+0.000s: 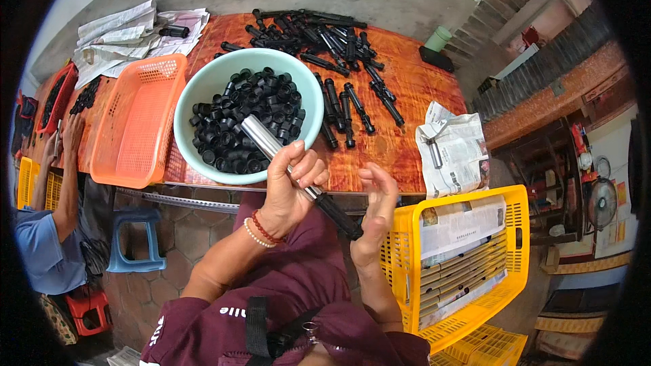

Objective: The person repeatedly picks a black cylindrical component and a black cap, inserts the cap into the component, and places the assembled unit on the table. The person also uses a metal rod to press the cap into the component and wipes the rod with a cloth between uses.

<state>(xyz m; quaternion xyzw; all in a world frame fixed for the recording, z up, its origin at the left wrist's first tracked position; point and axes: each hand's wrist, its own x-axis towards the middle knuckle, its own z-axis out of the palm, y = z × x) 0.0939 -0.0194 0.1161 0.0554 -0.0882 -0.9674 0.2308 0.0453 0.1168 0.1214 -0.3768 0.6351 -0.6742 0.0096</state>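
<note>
My left hand (295, 179) wraps round a metal tube (261, 134), silver at its upper end and black at its lower end, which slants down to the right in front of the table's edge. My right hand (374, 213) is open beside the tube's black end, its fingers raised and apart; whether the palm touches that end I cannot tell. Just beyond the tube stands a pale green basin (182, 122) holding many short black plastic rings or caps (244, 98). Several black rods (347, 115) lie on the table to the basin's right.
A heap of black rods (312, 33) lies at the back of the table. An orange basket (139, 108) stands left of the basin. Crumpled newspaper (454, 152) lies by the right edge, above a yellow crate (522, 230) with newspaper in it. A person (47, 244) works at the left.
</note>
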